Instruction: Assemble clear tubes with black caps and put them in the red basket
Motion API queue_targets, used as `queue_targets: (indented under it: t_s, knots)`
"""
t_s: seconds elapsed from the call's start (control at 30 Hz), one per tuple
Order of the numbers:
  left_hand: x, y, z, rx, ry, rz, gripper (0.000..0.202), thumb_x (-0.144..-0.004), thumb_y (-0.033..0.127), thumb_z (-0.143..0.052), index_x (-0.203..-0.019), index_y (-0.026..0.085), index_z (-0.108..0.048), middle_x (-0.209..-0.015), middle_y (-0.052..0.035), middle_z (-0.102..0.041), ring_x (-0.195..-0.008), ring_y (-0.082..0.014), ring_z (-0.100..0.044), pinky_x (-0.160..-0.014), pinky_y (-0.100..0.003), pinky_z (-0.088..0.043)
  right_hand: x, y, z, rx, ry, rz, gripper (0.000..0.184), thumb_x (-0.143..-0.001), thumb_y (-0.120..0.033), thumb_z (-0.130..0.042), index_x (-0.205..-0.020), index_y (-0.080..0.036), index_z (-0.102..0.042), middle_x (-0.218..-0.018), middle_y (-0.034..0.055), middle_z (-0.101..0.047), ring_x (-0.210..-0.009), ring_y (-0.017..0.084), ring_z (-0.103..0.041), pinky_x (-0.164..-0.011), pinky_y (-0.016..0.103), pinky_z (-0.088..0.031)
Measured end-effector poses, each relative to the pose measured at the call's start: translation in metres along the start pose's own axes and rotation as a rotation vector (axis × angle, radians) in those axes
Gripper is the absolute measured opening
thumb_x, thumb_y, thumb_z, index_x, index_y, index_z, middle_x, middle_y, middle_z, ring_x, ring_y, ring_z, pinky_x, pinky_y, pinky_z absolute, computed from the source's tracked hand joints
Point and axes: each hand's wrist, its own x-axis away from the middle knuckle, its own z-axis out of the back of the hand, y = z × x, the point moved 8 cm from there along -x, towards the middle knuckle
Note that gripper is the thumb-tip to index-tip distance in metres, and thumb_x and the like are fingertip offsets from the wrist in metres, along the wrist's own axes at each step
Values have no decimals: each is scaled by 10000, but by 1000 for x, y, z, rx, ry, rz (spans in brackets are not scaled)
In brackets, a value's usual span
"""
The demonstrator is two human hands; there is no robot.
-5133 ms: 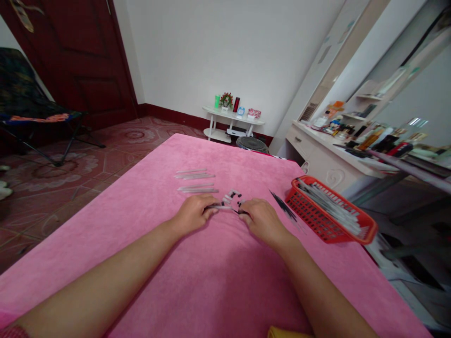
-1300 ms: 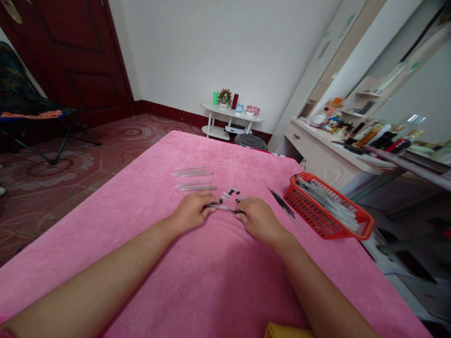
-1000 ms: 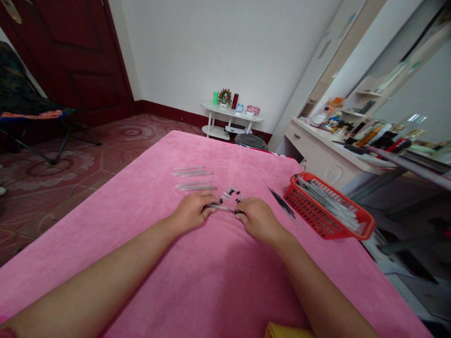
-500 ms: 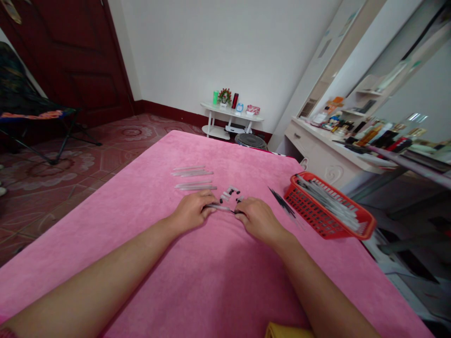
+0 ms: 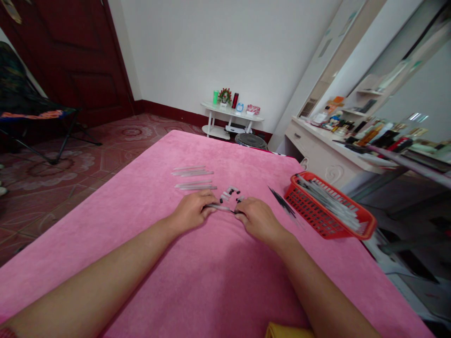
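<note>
On the pink cloth-covered table (image 5: 211,281) both my hands meet at the middle. My left hand (image 5: 192,211) is closed on one end of a thin clear pen barrel (image 5: 220,207). My right hand (image 5: 255,217) pinches the other end of it, where a small dark part shows. Several small black and grey caps (image 5: 229,192) lie just beyond my fingers. Further out to the left, several clear barrels (image 5: 193,178) lie in two short rows. A bunch of thin black refills (image 5: 282,203) lies to the right of my right hand.
A red plastic basket (image 5: 310,213) full of clear pens sits at the table's right edge. Beyond it stands a white dresser (image 5: 327,155) crowded with bottles. A small white side table (image 5: 230,119), a dark red door and a folding chair (image 5: 31,117) stand further off.
Almost nothing differs: both hands stay closed on the same barrel at the same spot. The view has shifted only slightly since the earliest frame.
</note>
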Motion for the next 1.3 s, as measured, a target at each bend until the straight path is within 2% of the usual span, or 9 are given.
queue_targets:
  t_s: [0.37, 0.97, 1.13, 1.3]
  knots:
    - [0, -1, 0, -5, 0, 1, 219, -836, 172, -575, -1014, 226, -691, -991, -59, -671, -1043, -218, -605, -841, -317, -489, 0, 0, -6, -11, -7, 6, 132, -871, -220, -547, -865, -177, -671, -891, 74, -665, -874, 181, -569, -765, 275, -376]
    - [0, -1, -2, -8, -20, 10, 218, -833, 173, -574, -1004, 234, -695, -981, -41, -669, -1017, -205, -611, -843, -308, -490, 1, -5, -6, 12, -24, 10, 134, -878, -224, -542, -873, -163, -661, -901, 79, -657, -882, 184, -558, -744, 273, -359]
    - [0, -2, -2, -13, -14, 2, 217, -836, 176, -574, -1010, 231, -692, -998, -48, -666, -1095, -221, -583, -869, -317, -482, 1, -5, -6, 10, -17, 11, 132, -876, -220, -542, -876, -164, -662, -895, 75, -658, -873, 180, -556, -736, 272, -356]
    - [1, -3, -2, -25, -16, 11, 214, -832, 182, -582, -1012, 226, -689, -1015, -54, -663, -1049, -219, -603, -864, -324, -484, 1, -5, -5, 5, -25, 1, 131, -876, -220, -544, -879, -165, -664, -904, 72, -661, -887, 179, -557, -743, 271, -360]
